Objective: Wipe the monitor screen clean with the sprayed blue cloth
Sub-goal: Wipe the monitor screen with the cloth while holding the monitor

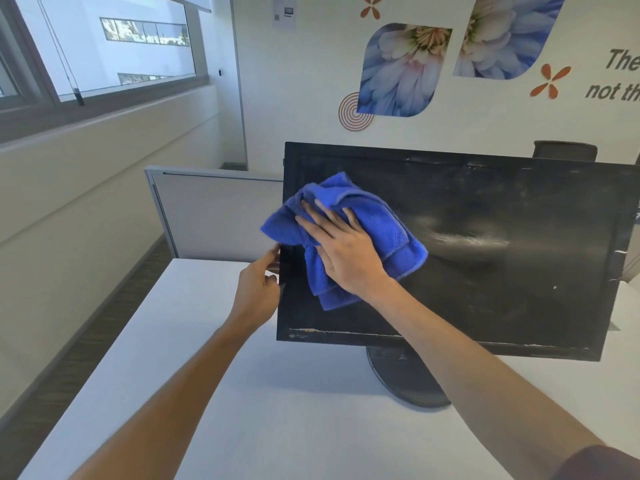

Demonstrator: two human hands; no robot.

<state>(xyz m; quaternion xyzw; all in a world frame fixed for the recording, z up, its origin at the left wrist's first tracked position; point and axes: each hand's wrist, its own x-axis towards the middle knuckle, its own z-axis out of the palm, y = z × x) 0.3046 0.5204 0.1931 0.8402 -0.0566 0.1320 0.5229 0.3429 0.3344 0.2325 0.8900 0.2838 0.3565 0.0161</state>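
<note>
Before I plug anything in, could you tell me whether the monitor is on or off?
Apparently off: the monitor screen is dark, showing only smears.

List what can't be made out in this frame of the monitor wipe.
Head view only:
- Screen under the blue cloth: covered by cloth and right hand.
- Left hand fingers: tips hidden behind the monitor's left edge.
- Monitor's right edge: cut off by the frame.
- Wall lettering: cut off.

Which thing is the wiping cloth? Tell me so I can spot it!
Find the big black monitor standing on the white desk. On the left part of its screen, the right hand presses flat on a bunched blue cloth. It is the only bright blue, fluffy thing there.
</note>
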